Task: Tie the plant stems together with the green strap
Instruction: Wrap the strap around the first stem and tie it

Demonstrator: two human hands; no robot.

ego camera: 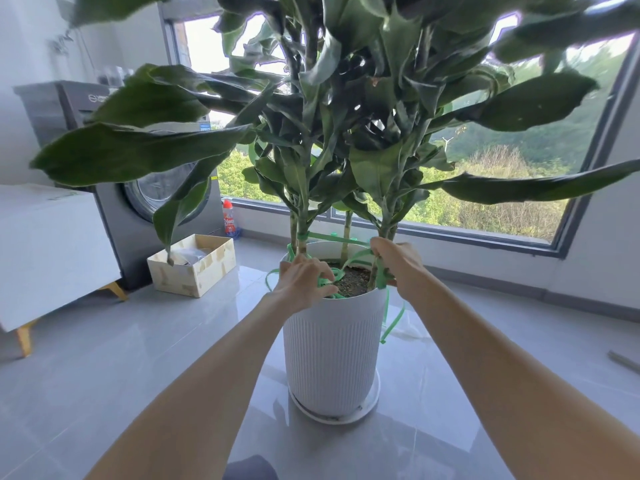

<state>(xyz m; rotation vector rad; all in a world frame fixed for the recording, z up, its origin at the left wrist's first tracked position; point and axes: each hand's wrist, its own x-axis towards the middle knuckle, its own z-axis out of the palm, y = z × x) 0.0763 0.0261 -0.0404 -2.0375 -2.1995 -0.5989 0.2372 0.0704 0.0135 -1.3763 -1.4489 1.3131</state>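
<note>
Green strap (334, 238) is circling the stems (347, 226); left hand (301, 282) and right hand (398, 263) are pinching it with curled fingers; the knot is seemingly awaiting tightening.

One wide-angle camera, worn on the head, looks forward and down along both bare forearms (214, 375). The pot (332, 351) stands on the floor (138, 358) close in front, dead centre. The left hand (301, 284) and right hand (398, 265), each holding the strap (332, 238), meet at its rim mid-frame. Leaves (138, 150) hang close to the lens across the top. The window (519, 161) faces the camera behind, with a washer (145, 216) at far left.
</note>
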